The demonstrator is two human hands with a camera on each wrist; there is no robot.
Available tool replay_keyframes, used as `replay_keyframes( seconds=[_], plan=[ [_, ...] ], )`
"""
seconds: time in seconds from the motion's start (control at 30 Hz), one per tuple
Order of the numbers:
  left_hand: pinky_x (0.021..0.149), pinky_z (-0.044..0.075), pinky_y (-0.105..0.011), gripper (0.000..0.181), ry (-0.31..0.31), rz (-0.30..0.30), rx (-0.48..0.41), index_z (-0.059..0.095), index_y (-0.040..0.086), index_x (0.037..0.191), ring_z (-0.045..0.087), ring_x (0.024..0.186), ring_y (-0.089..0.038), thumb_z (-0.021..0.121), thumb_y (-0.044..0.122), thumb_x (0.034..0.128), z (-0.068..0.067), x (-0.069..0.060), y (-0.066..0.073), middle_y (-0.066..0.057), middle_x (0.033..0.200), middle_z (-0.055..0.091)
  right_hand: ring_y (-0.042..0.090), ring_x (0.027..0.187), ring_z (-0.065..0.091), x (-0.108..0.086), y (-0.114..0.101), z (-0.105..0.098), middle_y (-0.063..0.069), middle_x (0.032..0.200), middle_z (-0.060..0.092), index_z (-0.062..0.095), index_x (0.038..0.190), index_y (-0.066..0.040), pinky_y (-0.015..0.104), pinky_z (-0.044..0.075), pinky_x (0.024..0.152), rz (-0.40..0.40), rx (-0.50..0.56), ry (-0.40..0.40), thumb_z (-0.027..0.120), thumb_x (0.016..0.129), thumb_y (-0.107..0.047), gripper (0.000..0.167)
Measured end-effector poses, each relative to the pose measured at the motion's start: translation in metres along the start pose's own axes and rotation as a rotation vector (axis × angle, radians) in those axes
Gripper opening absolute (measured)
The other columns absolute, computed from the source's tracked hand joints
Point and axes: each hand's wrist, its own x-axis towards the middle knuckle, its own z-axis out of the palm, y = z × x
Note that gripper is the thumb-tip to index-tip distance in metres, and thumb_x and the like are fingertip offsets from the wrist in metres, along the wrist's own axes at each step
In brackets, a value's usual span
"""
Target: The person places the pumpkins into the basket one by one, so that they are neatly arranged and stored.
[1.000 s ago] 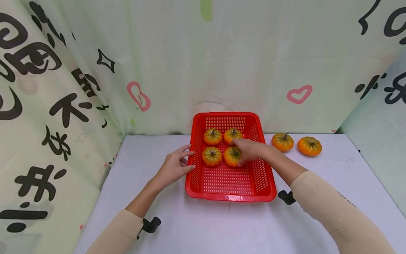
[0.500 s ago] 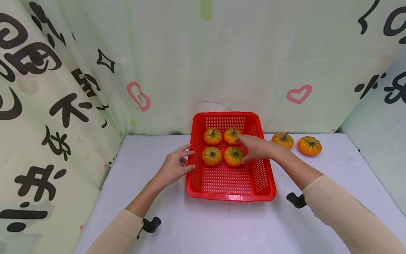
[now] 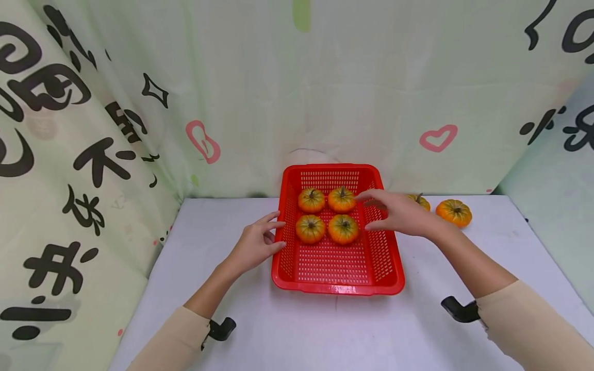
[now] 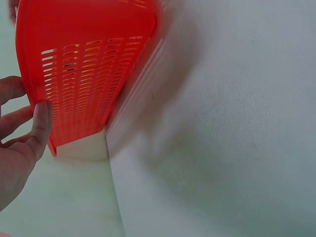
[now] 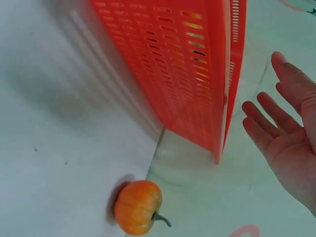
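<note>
A red plastic basket [image 3: 337, 289] with slotted walls stands on the table. Several small orange pumpkins lie inside, among them the front right pumpkin [image 3: 343, 229] and the back right pumpkin [image 3: 342, 199]. My left hand [image 3: 254, 241] touches the basket's left rim with fingers and thumb, fingers loosely extended; the left wrist view shows the thumb [image 4: 42, 118] against the rim. Over the right rim hovers my right hand [image 3: 399, 212], fingers spread and holding nothing, apart from the pumpkins. The right wrist view shows that hand [image 5: 289, 143] higher than the basket's rim.
Right of the basket, two more pumpkins lie on the white table [image 3: 297, 330]: one [image 3: 419, 201] partly hidden behind my right hand, the other [image 3: 454, 213] farther right. A printed curtain [image 3: 352, 103] hangs behind the table and along its sides.
My right hand has let go of the front right pumpkin and moved up and right toward the basket's right rim. The pumpkin stays in the basket. My left hand has not moved.
</note>
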Motion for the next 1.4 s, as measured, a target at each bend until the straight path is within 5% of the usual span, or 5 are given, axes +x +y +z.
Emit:
replay_keyframes(
  seconds=[0.43, 0.7, 1.03, 1.4],
  plan=[
    [0.076, 0.062, -0.025, 0.049, -0.002, 0.012, -0.003, 0.067, 0.003, 0.135, 0.065, 0.086, -0.014, 0.081, 0.01, 0.0886, -0.001, 0.0, 0.0, -0.007, 0.158, 0.05, 0.04, 0.141, 0.045, -0.047, 0.02, -0.01, 0.017, 0.154, 0.05, 0.054, 0.151, -0.018, 0.056, 0.06, 0.087, -0.016, 0.023, 0.224, 0.082, 0.089, -0.023, 0.068],
    [0.076, 0.061, -0.024, 0.049, -0.006, 0.021, -0.006, 0.067, 0.002, 0.135, 0.065, 0.086, -0.014, 0.08, 0.01, 0.089, 0.0, 0.0, -0.001, -0.006, 0.158, 0.05, 0.046, 0.145, 0.037, -0.07, 0.046, -0.017, 0.02, 0.16, 0.042, 0.042, 0.158, -0.02, 0.074, 0.048, 0.094, 0.128, 0.027, 0.376, 0.084, 0.087, -0.025, 0.083],
    [0.076, 0.062, -0.025, 0.049, -0.006, 0.024, -0.001, 0.067, 0.002, 0.135, 0.066, 0.086, -0.014, 0.081, 0.01, 0.0889, 0.001, 0.0, 0.0, -0.007, 0.158, 0.05, 0.051, 0.153, 0.02, -0.087, 0.097, -0.023, 0.021, 0.17, 0.02, 0.024, 0.166, -0.021, 0.083, 0.034, 0.099, 0.308, 0.017, 0.368, 0.081, 0.089, -0.038, 0.097],
    [0.077, 0.062, -0.026, 0.049, -0.003, 0.008, 0.007, 0.067, 0.004, 0.136, 0.065, 0.087, -0.014, 0.08, 0.011, 0.0894, 0.0, -0.001, 0.0, -0.006, 0.159, 0.049, 0.06, 0.151, 0.006, -0.091, 0.15, -0.026, 0.029, 0.17, -0.002, -0.003, 0.167, -0.013, 0.086, 0.025, 0.101, 0.407, 0.103, 0.358, 0.078, 0.092, -0.039, 0.113]
  ],
)
